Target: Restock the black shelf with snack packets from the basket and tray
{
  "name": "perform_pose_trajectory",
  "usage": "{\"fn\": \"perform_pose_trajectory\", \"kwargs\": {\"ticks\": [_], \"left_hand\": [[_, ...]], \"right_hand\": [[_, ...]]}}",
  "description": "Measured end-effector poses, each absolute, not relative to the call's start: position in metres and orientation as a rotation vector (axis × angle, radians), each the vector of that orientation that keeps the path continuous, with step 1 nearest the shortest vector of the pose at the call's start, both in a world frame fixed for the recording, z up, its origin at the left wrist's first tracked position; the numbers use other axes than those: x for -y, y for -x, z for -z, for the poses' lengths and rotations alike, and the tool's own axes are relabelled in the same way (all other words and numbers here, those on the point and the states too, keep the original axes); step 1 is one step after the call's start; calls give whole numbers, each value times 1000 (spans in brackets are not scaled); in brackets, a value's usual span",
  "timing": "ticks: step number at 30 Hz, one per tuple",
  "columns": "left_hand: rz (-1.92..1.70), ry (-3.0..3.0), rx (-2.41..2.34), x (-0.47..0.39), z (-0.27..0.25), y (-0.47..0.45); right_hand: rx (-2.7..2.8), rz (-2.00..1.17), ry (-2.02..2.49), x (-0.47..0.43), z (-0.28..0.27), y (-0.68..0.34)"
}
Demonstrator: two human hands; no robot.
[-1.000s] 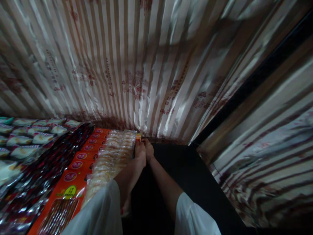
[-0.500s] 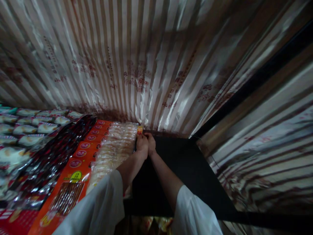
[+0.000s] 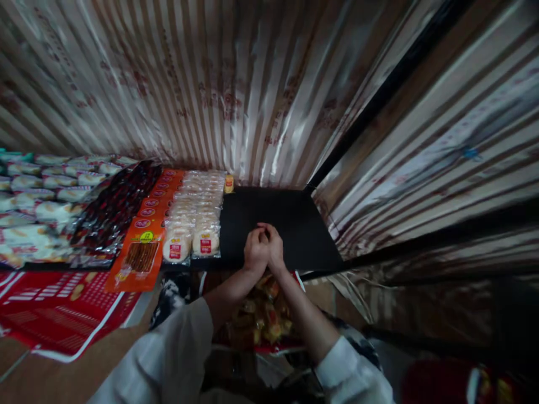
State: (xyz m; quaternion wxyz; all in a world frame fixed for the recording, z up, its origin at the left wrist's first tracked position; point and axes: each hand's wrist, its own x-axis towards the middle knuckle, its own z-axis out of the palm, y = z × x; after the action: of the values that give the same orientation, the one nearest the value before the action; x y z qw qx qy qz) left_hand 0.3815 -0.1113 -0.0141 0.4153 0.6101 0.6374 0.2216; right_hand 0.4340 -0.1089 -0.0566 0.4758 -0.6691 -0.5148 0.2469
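My left hand (image 3: 256, 250) and my right hand (image 3: 275, 247) are pressed together above the front half of a black shelf (image 3: 303, 230). Their fingers are curled inward, and whatever lies between them, if anything, is hidden. At the back left of the bare black surface stands a small yellow packet (image 3: 228, 184) with a red label, apart from both hands. Beside it run two rows of clear-wrapped round pale crackers (image 3: 206, 244), left of my hands. Below my wrists, a bag or box of yellow-wrapped packets (image 3: 269, 314) shows between my forearms.
Orange snack packs (image 3: 141, 252) lie overlapped left of the crackers, then dark red glossy packets (image 3: 113, 213) and white packets (image 3: 37, 213). A red bag (image 3: 54, 314) hangs below the shelf front. Striped sheeting (image 3: 236, 112) forms the back; a dark post (image 3: 379, 106) slants at right.
Both hands have drawn back from the yellow packet at the rear towards the shelf front, leaving the packet standing there. My view has pulled back, showing the yellow-wrapped packets below.
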Motion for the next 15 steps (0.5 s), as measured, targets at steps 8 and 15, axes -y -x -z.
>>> {"fn": "perform_pose_trajectory", "kwargs": {"ticks": [8, 15], "left_hand": [[-754, -1441, -1440, 221, 69, -330], [-530, -1662, -1790, 264, 96, -274]], "right_hand": [[1271, -527, 1840, 234, 91, -451], [1465, -830, 1810, 281, 119, -419]]}}
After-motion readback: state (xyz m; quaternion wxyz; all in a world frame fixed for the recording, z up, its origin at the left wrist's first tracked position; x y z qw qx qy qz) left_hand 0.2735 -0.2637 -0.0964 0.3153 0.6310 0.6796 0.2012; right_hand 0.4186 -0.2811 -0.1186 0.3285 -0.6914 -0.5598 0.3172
